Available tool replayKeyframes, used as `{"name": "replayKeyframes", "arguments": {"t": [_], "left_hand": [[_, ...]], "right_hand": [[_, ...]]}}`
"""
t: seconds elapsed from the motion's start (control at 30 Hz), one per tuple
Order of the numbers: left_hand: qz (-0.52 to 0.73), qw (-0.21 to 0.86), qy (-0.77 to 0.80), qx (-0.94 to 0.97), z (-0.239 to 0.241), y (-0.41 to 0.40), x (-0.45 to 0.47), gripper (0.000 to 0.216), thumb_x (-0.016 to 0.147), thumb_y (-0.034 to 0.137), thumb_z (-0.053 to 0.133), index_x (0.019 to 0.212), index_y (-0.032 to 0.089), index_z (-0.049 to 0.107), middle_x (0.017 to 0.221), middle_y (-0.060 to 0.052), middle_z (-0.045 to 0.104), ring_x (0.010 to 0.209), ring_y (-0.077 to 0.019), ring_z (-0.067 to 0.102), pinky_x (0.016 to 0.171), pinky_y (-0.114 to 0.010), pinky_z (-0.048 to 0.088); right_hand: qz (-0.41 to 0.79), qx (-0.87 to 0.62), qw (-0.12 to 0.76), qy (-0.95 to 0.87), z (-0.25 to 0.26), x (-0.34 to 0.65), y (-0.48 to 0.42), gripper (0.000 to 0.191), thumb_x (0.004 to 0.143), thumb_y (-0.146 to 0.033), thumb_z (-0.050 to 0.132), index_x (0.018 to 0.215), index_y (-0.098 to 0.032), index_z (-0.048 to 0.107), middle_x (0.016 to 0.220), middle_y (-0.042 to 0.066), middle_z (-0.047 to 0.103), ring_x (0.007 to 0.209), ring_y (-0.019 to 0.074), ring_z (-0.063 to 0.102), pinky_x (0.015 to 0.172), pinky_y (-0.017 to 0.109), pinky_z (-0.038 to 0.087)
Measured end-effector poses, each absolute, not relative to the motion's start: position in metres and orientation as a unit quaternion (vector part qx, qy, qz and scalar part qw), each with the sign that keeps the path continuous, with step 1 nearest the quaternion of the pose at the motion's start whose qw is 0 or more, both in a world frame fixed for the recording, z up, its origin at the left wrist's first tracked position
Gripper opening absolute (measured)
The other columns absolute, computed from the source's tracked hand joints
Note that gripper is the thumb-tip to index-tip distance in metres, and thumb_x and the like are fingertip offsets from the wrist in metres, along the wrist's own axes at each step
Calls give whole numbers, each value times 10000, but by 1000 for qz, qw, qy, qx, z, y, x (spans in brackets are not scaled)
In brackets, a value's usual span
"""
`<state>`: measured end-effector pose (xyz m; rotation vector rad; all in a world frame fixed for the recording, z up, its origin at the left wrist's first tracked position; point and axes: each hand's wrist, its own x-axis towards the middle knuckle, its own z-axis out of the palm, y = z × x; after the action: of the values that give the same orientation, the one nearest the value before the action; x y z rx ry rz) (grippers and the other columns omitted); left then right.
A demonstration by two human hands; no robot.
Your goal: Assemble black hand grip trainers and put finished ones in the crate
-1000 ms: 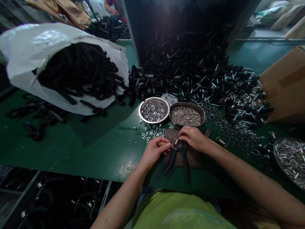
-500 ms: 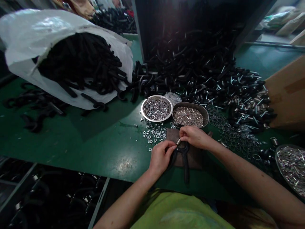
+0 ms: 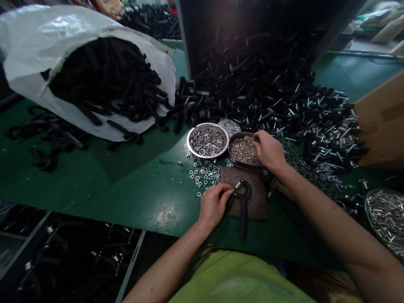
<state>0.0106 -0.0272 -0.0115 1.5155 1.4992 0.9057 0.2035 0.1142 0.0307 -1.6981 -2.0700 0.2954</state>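
A black plastic spring clamp [image 3: 243, 210] lies over a brown square plate [image 3: 259, 204], its handles toward me and a coiled metal spring [image 3: 239, 184] at its upper left. My left hand [image 3: 213, 205] pinches the clamp's left side beside that spring, thumb and forefinger together. Farther out, my right hand [image 3: 269, 150] dips its closed fingertips into the oval metal tin [image 3: 232, 160] of small metal pins [image 3: 245, 152]. What those fingertips hold, if anything, is hidden. A tool with a pointed metal tip [image 3: 270, 191] lies below my right wrist, partly covered by the forearm.
Left of the tin stands a round steel dish [image 3: 189, 145] of nuts, with loose nuts [image 3: 205, 174] in front. A white sack [image 3: 28, 46] spills black clamp parts. Behind is a heap of clamp parts [image 3: 252, 92]. At right are rings [image 3: 312, 181], a cardboard box [image 3: 383, 122] and a pin-filled bowl [image 3: 386, 219].
My right hand has left the spring and moved up and right to the oval tin. My left hand keeps its pinch on the clamp, whose spring and round jaw now show.
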Motion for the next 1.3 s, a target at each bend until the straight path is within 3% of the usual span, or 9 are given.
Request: {"name": "replayKeyframes", "arguments": {"t": [0.1,0.17,0.23,0.43,0.87,1.13,1.3], "left_hand": [[357,401,593,599,-12,-27,11,127,859,276,548,826,232,663,841,2,696,797,-156,629,749,-252,464],[356,399,593,602,-12,-27,11,131,860,275,546,828,230,665,847,1,697,806,-156,628,756,-252,463],[355,394,593,605,-12,-27,12,134,862,271,543,830,226,666,848,-1,696,806,-156,625,759,-252,462],[346,378,599,616,-12,-28,12,147,868,278,535,832,222,665,835,-5,693,792,-155,619,757,-252,461],[343,351,603,629,-15,-29,14,131,869,266,539,854,237,666,860,-2,697,807,-156,616,763,-253,455],[319,329,622,635,-16,-31,15,155,879,299,528,873,243,672,873,-1,700,805,-159,615,739,-253,448],[326,332,618,634,-16,-30,15,137,877,282,537,866,240,667,856,8,696,797,-151,613,740,-247,444]], "right_hand": [[296,-561,383,-671,45,202,70,167,883,-267,481,1041,-233,439,827,26,606,656,153,583,585,308,477],[425,-507,421,-621,46,198,36,154,885,-298,496,994,-249,400,786,-9,593,562,122,567,507,279,487],[474,-478,437,-597,40,194,7,169,870,-294,534,937,-250,385,794,-22,589,566,114,588,513,277,516],[428,-476,481,-600,13,185,-23,186,881,-218,525,990,-261,381,857,-19,598,635,116,639,605,301,554],[270,-460,398,-747,12,185,-31,231,853,-169,509,1009,-277,378,835,22,639,766,189,652,725,383,518],[487,-514,480,-518,31,171,-12,165,893,-340,476,916,-274,327,722,-51,556,471,122,576,441,283,509],[426,-486,538,-541,45,171,-11,169,880,-278,520,935,-280,360,816,-17,571,586,129,612,559,308,545]]}}
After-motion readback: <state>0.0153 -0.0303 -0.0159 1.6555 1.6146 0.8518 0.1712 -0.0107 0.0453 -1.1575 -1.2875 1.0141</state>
